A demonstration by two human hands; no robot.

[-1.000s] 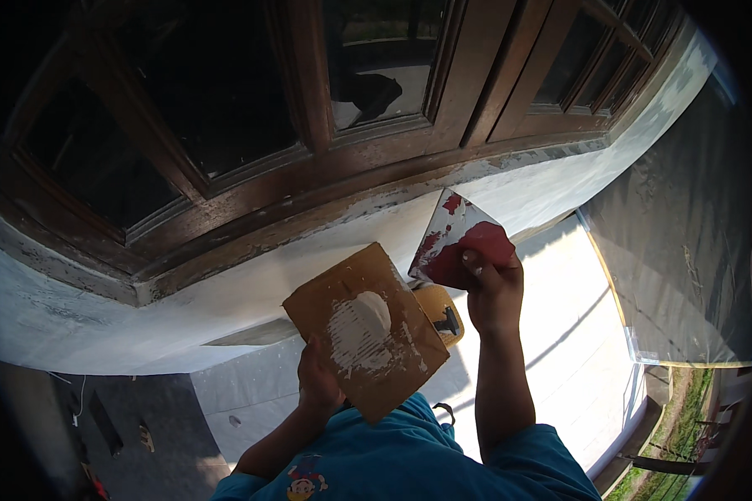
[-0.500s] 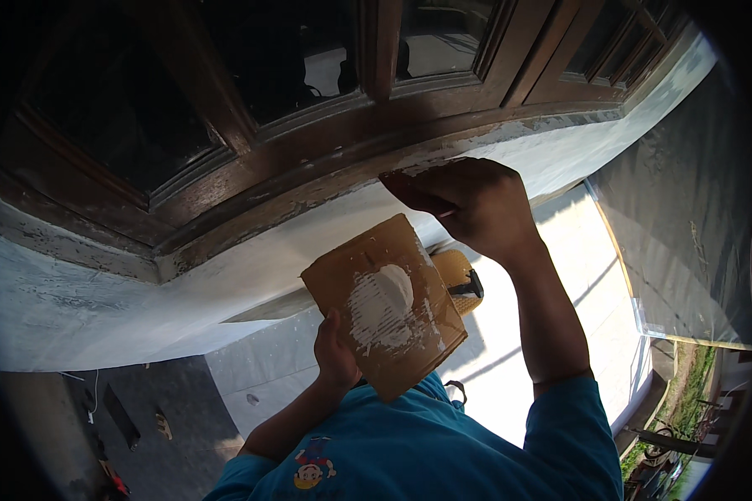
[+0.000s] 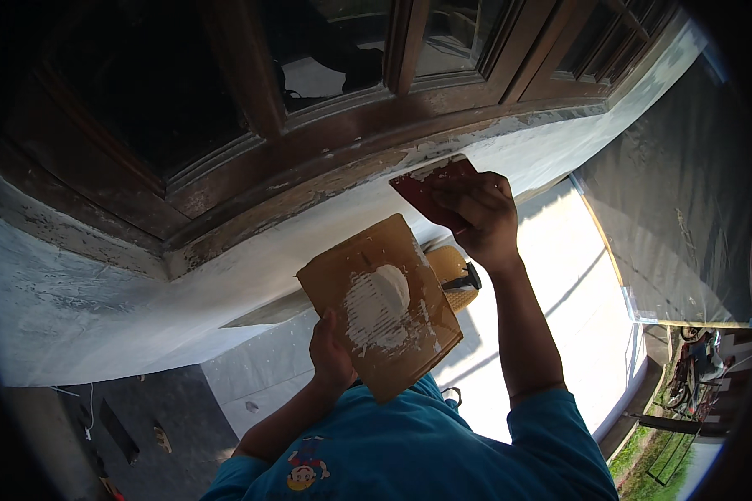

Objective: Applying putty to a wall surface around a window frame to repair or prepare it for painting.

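Whitish wall (image 3: pixel 251 271) runs under a brown wooden window frame (image 3: pixel 342 138) with dark glass panes, both beyond the cardboard piece (image 3: pixel 351 259), which is the landmark here. Sill strip (image 3: pixel 359 171) between frame and wall is worn and patchy, also beyond the cardboard. Cardboard is tilted, in front of the person's blue shirt (image 3: pixel 426 455); white paste (image 3: pixel 376 309) is spread on its upper face, smooth lump on one side, ridged streaks on the other. Left hand (image 3: pixel 331 355) at the cardboard's left edge: grip clamped on it, thumb showing, other fingers mostly hidden. Right hand (image 3: pixel 486 219) above and right of the cardboard: grip clamped on a red scraper (image 3: pixel 430 194), whitish smears along its far edge. Scraper is apart from the cardboard, close to wall and sill; can't tell if touching. Yellow perforated item (image 3: pixel 449 260) sits lower down, partly hidden behind the cardboard's right edge, black object (image 3: pixel 468 280) on it. Sunlit pale floor (image 3: pixel 551 334) right of the cardboard, dark sheet (image 3: pixel 660 217) farther right. Dark ground covering (image 3: pixel 184 401) lower left of the cardboard.
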